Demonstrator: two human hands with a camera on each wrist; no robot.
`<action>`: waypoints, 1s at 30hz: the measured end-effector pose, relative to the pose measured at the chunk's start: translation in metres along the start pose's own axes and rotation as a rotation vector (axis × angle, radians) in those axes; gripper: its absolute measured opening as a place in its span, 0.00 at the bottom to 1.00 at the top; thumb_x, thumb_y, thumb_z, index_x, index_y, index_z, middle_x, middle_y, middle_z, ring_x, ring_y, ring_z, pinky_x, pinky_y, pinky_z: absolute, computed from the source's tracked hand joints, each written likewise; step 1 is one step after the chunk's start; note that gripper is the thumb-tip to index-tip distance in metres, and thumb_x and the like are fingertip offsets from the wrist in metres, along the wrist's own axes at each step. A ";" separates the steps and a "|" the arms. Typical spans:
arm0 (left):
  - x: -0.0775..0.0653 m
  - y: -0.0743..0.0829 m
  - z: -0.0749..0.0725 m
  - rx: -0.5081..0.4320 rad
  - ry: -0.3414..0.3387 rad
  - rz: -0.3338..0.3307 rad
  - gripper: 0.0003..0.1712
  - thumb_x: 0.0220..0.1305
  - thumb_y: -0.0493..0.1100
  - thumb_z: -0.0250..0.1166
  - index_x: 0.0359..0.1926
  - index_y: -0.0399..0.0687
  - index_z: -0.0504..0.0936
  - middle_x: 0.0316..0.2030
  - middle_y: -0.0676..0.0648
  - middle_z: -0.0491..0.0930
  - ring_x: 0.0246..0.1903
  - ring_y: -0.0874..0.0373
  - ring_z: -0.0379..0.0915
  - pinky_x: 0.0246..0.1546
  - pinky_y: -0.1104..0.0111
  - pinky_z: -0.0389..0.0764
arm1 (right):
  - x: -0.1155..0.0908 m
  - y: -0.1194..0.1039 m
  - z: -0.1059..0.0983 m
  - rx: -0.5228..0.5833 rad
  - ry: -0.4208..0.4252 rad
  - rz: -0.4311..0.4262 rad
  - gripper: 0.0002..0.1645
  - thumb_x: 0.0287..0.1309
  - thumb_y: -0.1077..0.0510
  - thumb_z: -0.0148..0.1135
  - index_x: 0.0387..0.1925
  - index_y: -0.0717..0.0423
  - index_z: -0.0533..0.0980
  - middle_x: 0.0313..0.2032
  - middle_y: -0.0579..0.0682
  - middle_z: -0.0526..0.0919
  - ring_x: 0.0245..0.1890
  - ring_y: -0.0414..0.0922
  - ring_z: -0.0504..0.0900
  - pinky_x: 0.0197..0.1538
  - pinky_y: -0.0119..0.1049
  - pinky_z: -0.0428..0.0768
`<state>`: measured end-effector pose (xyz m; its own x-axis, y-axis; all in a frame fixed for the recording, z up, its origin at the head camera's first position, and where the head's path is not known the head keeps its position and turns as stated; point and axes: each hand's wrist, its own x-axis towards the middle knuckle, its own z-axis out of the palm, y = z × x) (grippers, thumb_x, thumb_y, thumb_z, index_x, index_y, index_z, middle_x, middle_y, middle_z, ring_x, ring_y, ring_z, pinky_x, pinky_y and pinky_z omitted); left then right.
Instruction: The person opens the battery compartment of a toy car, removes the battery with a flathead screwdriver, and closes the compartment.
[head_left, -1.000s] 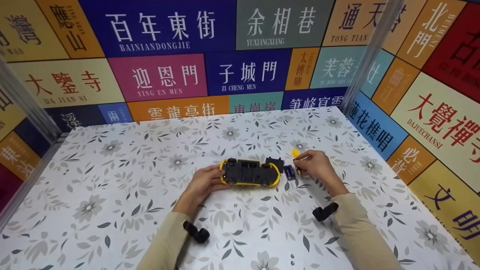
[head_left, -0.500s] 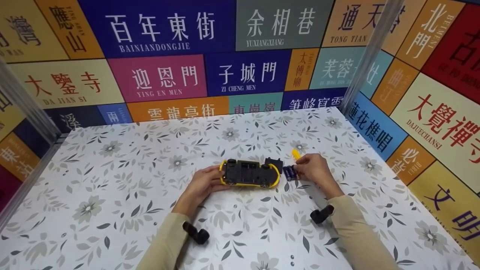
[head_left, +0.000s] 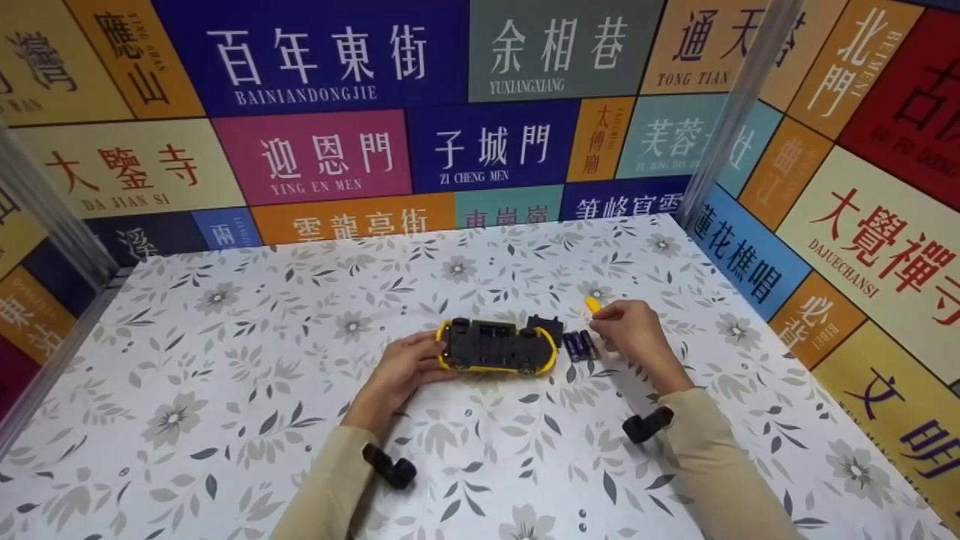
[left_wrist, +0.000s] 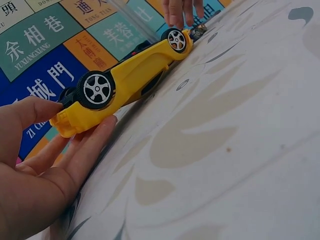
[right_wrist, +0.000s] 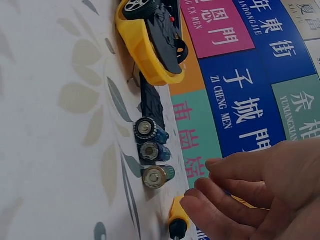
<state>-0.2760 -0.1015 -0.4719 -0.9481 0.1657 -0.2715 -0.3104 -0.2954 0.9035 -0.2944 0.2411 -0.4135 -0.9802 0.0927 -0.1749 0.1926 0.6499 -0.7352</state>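
A yellow toy car (head_left: 495, 347) lies upside down, its black underside up with a recess in it. My left hand (head_left: 409, 366) grips one end; in the left wrist view the thumb and fingers pinch the yellow body (left_wrist: 145, 67). Off the car's other end, three batteries (head_left: 577, 345) lie side by side. My right hand (head_left: 630, 331) hovers just beyond them with loosely bent fingers. Seen from the right wrist, it holds nothing and is apart from the nearest battery (right_wrist: 157, 176). A yellow-handled screwdriver (right_wrist: 178, 216) lies close under its fingertips, its handle end (head_left: 592, 305) showing past the hand.
A small black cover (head_left: 546, 330) lies between the car and the batteries. The table (head_left: 300, 420) wears a white cloth with grey leaves and flowers. Panels with large lettering (head_left: 330, 150) stand along the back and sides.
My right hand has brought the third battery against the other two, let go of it and drawn back a little to the right. The left hand still grips the car in place.
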 end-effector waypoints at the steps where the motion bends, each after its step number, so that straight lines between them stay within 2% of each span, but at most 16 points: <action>1: 0.000 0.000 0.000 0.000 0.001 -0.001 0.28 0.64 0.31 0.58 0.66 0.30 0.71 0.52 0.32 0.82 0.37 0.51 0.86 0.48 0.54 0.88 | -0.001 -0.001 -0.001 0.007 0.002 -0.005 0.15 0.66 0.56 0.62 0.50 0.61 0.81 0.44 0.58 0.84 0.37 0.47 0.85 0.39 0.36 0.86; 9: 0.000 0.003 0.000 -0.023 0.043 -0.012 0.28 0.64 0.32 0.59 0.66 0.33 0.71 0.51 0.33 0.83 0.38 0.51 0.86 0.47 0.56 0.89 | -0.005 -0.005 -0.007 0.074 -0.004 -0.019 0.17 0.69 0.55 0.59 0.52 0.61 0.80 0.48 0.60 0.83 0.44 0.51 0.82 0.45 0.39 0.88; 17: -0.005 0.014 0.010 -0.053 0.056 0.014 0.27 0.65 0.33 0.58 0.65 0.33 0.72 0.52 0.32 0.82 0.39 0.51 0.86 0.47 0.56 0.89 | -0.008 -0.010 -0.012 0.113 0.010 -0.028 0.18 0.69 0.54 0.59 0.54 0.61 0.79 0.50 0.58 0.84 0.40 0.43 0.82 0.38 0.31 0.86; 20: -0.007 0.018 0.013 -0.069 0.061 0.021 0.27 0.65 0.33 0.58 0.65 0.33 0.72 0.49 0.36 0.83 0.39 0.51 0.86 0.49 0.54 0.88 | -0.012 -0.016 -0.011 0.135 -0.016 -0.065 0.20 0.70 0.54 0.58 0.56 0.62 0.77 0.51 0.60 0.84 0.40 0.43 0.84 0.38 0.31 0.87; 24: -0.009 0.021 0.015 -0.088 0.055 0.039 0.26 0.65 0.33 0.57 0.65 0.33 0.72 0.45 0.40 0.83 0.34 0.56 0.83 0.50 0.53 0.87 | -0.021 -0.026 -0.006 0.179 -0.080 -0.102 0.26 0.72 0.51 0.55 0.63 0.62 0.72 0.57 0.64 0.81 0.44 0.48 0.86 0.42 0.36 0.88; 30: -0.012 0.023 0.019 -0.145 0.041 0.077 0.29 0.65 0.31 0.54 0.68 0.33 0.66 0.48 0.40 0.79 0.33 0.57 0.80 0.44 0.57 0.89 | -0.033 -0.042 0.006 0.247 -0.198 -0.112 0.36 0.72 0.48 0.55 0.73 0.60 0.58 0.66 0.67 0.72 0.54 0.57 0.84 0.42 0.38 0.89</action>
<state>-0.2702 -0.0925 -0.4417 -0.9706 0.0995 -0.2191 -0.2405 -0.4386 0.8659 -0.2698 0.2060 -0.3811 -0.9726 -0.1330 -0.1905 0.1136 0.4428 -0.8894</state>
